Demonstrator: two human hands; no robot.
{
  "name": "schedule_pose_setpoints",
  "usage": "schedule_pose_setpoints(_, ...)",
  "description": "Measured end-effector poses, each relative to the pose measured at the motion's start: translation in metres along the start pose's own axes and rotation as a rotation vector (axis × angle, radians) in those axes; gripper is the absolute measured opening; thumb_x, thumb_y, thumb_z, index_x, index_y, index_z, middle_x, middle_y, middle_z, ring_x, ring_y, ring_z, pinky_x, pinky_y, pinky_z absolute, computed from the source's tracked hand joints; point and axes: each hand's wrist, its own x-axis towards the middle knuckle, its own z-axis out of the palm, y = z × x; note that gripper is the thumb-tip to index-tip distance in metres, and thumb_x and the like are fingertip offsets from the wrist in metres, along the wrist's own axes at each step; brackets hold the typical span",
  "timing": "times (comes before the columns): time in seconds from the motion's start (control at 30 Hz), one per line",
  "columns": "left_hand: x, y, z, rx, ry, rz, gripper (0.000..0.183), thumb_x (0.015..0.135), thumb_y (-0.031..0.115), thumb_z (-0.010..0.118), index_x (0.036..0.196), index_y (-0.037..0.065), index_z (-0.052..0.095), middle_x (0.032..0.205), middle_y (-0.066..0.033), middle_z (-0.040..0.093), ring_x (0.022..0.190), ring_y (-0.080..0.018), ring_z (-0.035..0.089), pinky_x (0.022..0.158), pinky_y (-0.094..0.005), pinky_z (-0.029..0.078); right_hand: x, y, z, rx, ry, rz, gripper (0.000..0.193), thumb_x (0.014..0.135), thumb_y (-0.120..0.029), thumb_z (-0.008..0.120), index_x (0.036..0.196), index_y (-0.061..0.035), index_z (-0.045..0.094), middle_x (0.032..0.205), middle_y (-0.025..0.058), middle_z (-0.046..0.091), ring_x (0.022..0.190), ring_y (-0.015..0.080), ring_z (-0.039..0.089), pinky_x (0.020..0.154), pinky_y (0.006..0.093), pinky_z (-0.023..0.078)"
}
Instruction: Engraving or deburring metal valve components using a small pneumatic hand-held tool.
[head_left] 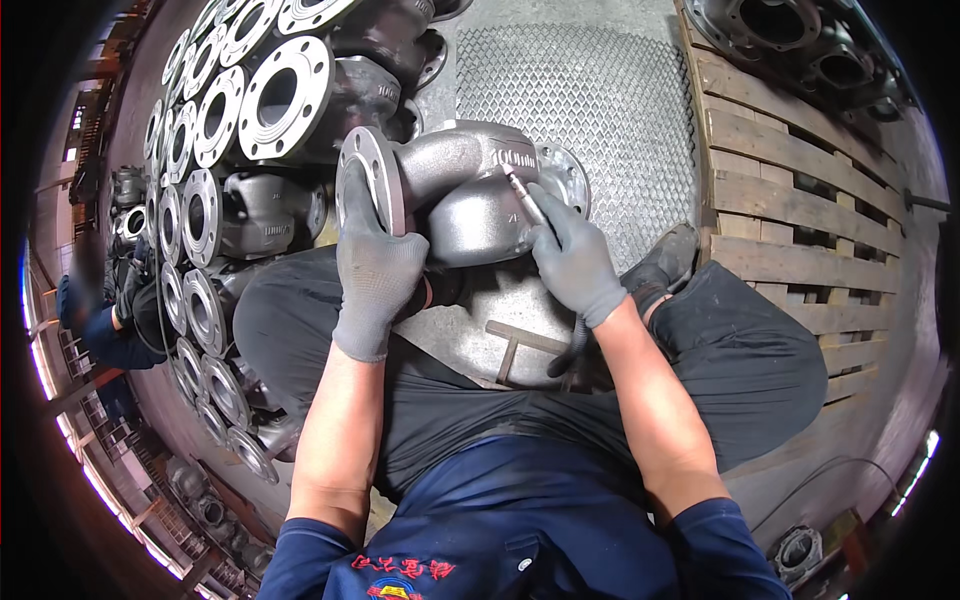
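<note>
Head view: grey flanged casting (470, 220) sits just beyond my lap (430, 385)
My left grip (378, 270) is wrapped on the lower part of the left flange (389, 175); my right grip (577, 260) pinches a pen-shaped tool (526, 199), its tip at the casting's raised lettering (515, 158); I judge the casting heavy, rigid and hardly fragile, its smooth curved body liable to slip, the flange offering the surest hold
</note>
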Motion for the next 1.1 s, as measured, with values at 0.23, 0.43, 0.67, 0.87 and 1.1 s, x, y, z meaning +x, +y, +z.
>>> schedule_pose_setpoints(0.23, 0.003, -0.006, 0.002, 0.067, 0.025, 0.078, 0.099, 0.074, 0.001, 0.066, 0.167, 0.002, 0.036, 0.158, -0.024, 0.052, 0.146, -0.0405, 0.05, 0.121, -0.044, 0.041, 0.004, -0.002, -0.01, -0.021, -0.058, -0.001, 0.05, 0.1, -0.013, 0.063, 0.149, -0.004, 0.059, 0.132, 0.0317, 0.068, 0.122, 0.0477, 0.067, 0.107, 0.0502, 0.052)
schedule_pose_setpoints(0.43, 0.002, 0.003, -0.001, 0.046, -0.029, 0.057, 0.1, 0.072, -0.001, 0.066, 0.164, -0.011, 0.029, 0.161, -0.0357, 0.045, 0.153, -0.0478, 0.044, 0.126, -0.0451, 0.036, 0.013, -0.002, -0.014, 0.03, -0.091, 0.031, 0.05, 0.1, -0.013, 0.061, 0.149, -0.0049, 0.06, 0.135, 0.0294, 0.067, 0.123, 0.0468, 0.066, 0.106, 0.0492, 0.053)
schedule_pose_setpoints(0.67, 0.002, 0.006, -0.002, 0.067, -0.041, 0.024, 0.1, 0.072, 0.0, 0.066, 0.165, -0.01, 0.029, 0.16, -0.036, 0.046, 0.153, -0.0483, 0.043, 0.126, -0.0458, 0.037, 0.022, -0.008, -0.018, -0.015, -0.062, -0.065, 0.05, 0.099, -0.009, 0.059, 0.148, -0.0043, 0.061, 0.138, 0.0269, 0.067, 0.121, 0.0468, 0.067, 0.107, 0.0484, 0.054)
schedule_pose_setpoints(0.87, 0.0, 0.007, -0.001, 0.083, -0.017, 0.051, 0.098, 0.072, 0.0, 0.066, 0.163, -0.011, 0.031, 0.159, -0.036, 0.046, 0.152, -0.0491, 0.043, 0.126, -0.0465, 0.037, 0.019, -0.019, -0.02, 0.006, -0.143, 0.129, 0.055, 0.099, -0.008, 0.06, 0.154, -0.007, 0.059, 0.149, 0.0269, 0.064, 0.134, 0.04, 0.066, 0.114, 0.0428, 0.051)
schedule_pose_setpoints(1.1, 0.001, 0.003, 0.006, 0.046, 0.022, 0.031, 0.103, 0.072, -0.002, 0.065, 0.169, 0.0, 0.031, 0.162, -0.0273, 0.052, 0.146, -0.038, 0.056, 0.118, -0.0395, 0.045, 0.012, -0.013, -0.012, -0.076, -0.054, -0.045, 0.049, 0.099, -0.011, 0.06, 0.147, -0.0025, 0.06, 0.141, 0.0299, 0.06, 0.123, 0.05, 0.064, 0.106, 0.052, 0.053)
